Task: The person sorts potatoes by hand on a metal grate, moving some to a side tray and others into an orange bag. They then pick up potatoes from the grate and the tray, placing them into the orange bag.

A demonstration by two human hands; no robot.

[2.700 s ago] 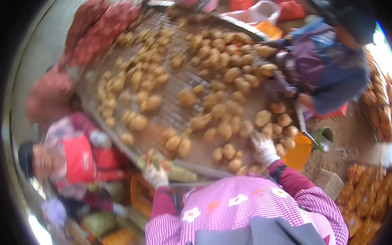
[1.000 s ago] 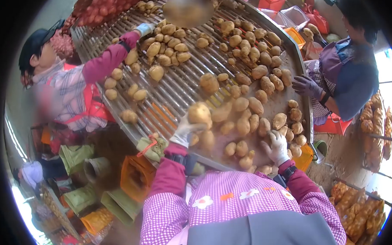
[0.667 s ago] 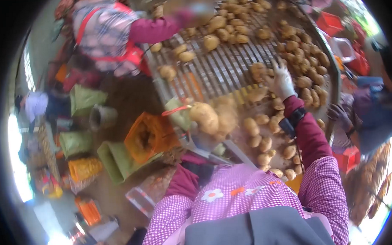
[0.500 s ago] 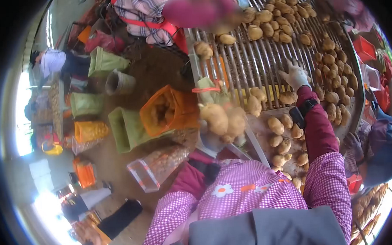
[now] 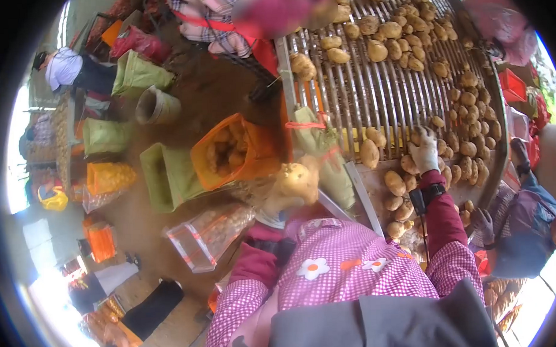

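Note:
My left hand (image 5: 274, 209), in a pale glove and partly blurred, holds large potatoes (image 5: 295, 180) in front of my waist, off the left edge of the sorting table. Its fingers are mostly hidden by them. My right hand (image 5: 425, 155), in a white glove, is curled over a potato (image 5: 419, 135) at the near edge of the metal rollers (image 5: 373, 103). More loose potatoes (image 5: 470, 148) lie to its right, and others (image 5: 396, 184) rest on the board just below the rollers.
An orange bag of potatoes (image 5: 262, 152), a green open bag (image 5: 159, 177) and a clear bag of potatoes (image 5: 192, 247) stand on the floor at left. A co-worker's sleeve (image 5: 278, 14) reaches over the far rollers. Another person (image 5: 530, 213) is at the right.
My left hand has moved left and down with its potatoes, away from the table edge. My right hand has come back from the bare rollers and its spread fingers have closed over a potato.

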